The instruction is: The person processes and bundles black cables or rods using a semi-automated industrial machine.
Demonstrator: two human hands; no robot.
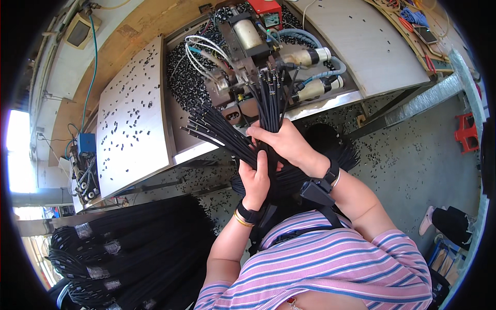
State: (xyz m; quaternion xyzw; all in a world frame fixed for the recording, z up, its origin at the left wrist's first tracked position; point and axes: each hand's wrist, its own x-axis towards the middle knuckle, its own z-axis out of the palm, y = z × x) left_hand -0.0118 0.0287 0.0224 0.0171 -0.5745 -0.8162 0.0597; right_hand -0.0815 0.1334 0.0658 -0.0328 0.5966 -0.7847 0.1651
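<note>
My left hand [256,181] is closed around a bundle of thin black cables [219,129] whose pale metal-tipped ends fan out to the left. Just above it, my right hand [289,142] grips a second bundle of black cables [269,106], standing more upright with its tips toward the machine. Both hands touch each other where the bundles cross, and part of the fingers is hidden behind the cables. Directly beyond the tips sits a machine with metal cylinders [247,32], hoses and a clamping head [225,82].
Small black scraps fill the machine tray and dot the left metal tabletop [134,119] and the floor [398,150]. Tied bundles of black cable [144,248] lie at lower left. A red box [266,13] stands behind the machine; a red stool [466,133] is far right.
</note>
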